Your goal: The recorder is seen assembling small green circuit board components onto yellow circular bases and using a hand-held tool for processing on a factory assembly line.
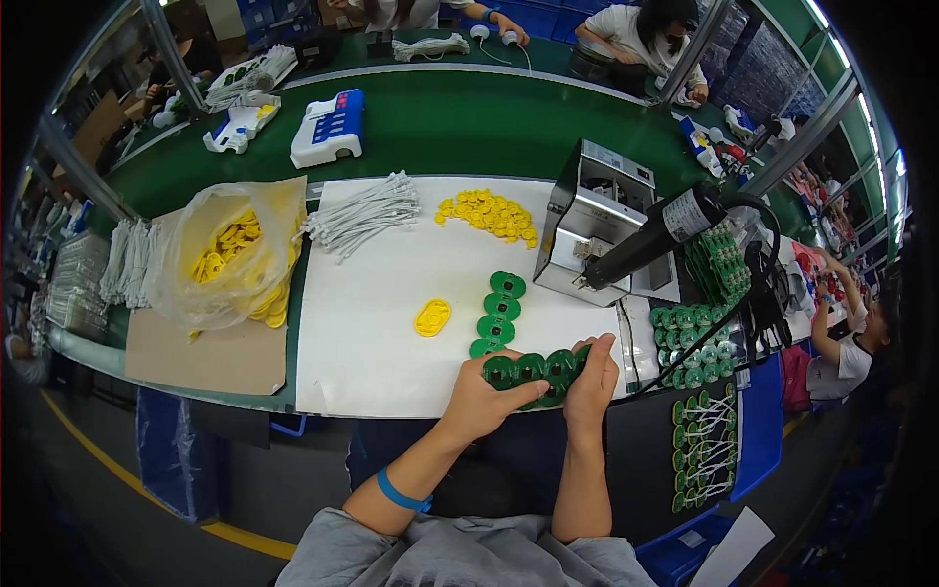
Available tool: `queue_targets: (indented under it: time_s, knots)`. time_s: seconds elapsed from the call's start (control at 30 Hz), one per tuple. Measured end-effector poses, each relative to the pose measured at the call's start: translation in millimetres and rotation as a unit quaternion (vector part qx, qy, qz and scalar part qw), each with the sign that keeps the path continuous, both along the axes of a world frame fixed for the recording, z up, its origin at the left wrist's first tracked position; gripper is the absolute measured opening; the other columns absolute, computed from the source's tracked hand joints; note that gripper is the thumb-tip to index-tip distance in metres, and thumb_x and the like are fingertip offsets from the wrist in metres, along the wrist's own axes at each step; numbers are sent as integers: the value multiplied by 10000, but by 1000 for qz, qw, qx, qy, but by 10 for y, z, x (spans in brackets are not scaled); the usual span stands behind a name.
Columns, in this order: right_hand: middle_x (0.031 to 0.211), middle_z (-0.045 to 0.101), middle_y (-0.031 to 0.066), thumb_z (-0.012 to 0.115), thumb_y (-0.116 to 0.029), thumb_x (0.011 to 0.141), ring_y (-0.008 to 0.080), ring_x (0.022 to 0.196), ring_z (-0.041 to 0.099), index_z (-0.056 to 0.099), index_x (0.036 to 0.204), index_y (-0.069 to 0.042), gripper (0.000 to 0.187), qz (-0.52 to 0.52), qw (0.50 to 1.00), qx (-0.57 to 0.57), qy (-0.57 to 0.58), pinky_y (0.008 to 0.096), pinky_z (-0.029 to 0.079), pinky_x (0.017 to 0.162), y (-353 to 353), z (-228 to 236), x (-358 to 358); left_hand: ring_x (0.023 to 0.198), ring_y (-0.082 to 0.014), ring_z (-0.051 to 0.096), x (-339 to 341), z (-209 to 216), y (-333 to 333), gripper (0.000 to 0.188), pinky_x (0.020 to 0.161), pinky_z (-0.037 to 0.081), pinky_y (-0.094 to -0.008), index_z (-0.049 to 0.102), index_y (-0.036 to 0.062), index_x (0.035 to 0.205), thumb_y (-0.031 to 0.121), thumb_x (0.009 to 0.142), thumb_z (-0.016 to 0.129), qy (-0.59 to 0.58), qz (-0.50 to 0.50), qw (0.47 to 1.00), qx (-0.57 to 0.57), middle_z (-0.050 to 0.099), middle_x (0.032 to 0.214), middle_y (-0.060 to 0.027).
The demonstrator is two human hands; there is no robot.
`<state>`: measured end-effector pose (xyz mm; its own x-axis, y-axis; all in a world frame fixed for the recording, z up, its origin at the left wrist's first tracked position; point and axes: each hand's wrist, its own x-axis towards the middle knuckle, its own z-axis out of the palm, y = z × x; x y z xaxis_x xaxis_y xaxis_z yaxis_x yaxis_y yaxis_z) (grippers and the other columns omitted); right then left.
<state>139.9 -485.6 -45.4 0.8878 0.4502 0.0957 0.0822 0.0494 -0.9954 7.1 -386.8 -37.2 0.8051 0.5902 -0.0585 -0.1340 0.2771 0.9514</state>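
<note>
Between my hands is a panel of joined round green circuit boards (531, 368), held over the front edge of the white work sheet. My left hand (476, 403) is closed on its left end, the thumb lying across the front. My right hand (593, 383) grips its right end, fingers pointing up and partly covering the last boards. Just beyond lies a strip of similar round green boards (501, 307), its near end hidden behind the held panel. A yellow oval plastic part (431, 318) lies left of that strip.
White cable bundles (364, 213) and small yellow pieces (487, 215) lie at the back. A bag of yellow parts (227, 256) stands left. On the right are a metal machine with a black cylinder (646, 245) and more green boards (693, 342). Beyond, a green conveyor (460, 117) carries a white-blue device (330, 129).
</note>
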Motion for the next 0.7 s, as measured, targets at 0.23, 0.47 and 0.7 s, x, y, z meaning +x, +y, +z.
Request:
queue_targets:
  time_s: [0.23, 0.47, 0.7]
  knots:
    - [635, 432, -41, 368, -400, 1133, 56, 600, 365, 490, 669, -60, 588, 11, 1000, 7, 29, 259, 310, 553, 91, 110, -87, 730, -68, 626, -52, 84, 40, 140, 637, 501, -244, 691, 3, 864, 18, 823, 824, -22, 6, 999, -43, 683, 793, -6]
    - [624, 437, -57, 424, -420, 1118, 50, 578, 350, 490, 644, -68, 594, 29, 997, 3, 77, 259, 295, 528, 207, 369, -186, 871, -112, 672, -179, 91, 152, 259, 756, 548, -256, 659, -21, 1049, -35, 832, 798, -67, -40, 988, -134, 703, 959, -43]
    - [616, 532, 114, 594, -294, 1042, 141, 587, 460, 616, 807, 40, 408, -69, 958, -223, -166, 369, 394, 556, 93, 593, -11, 935, -121, 675, -304, 331, 97, 276, 819, 548, -265, 664, -35, 1131, -47, 872, 760, -87, -28, 974, -207, 707, 1046, -59]
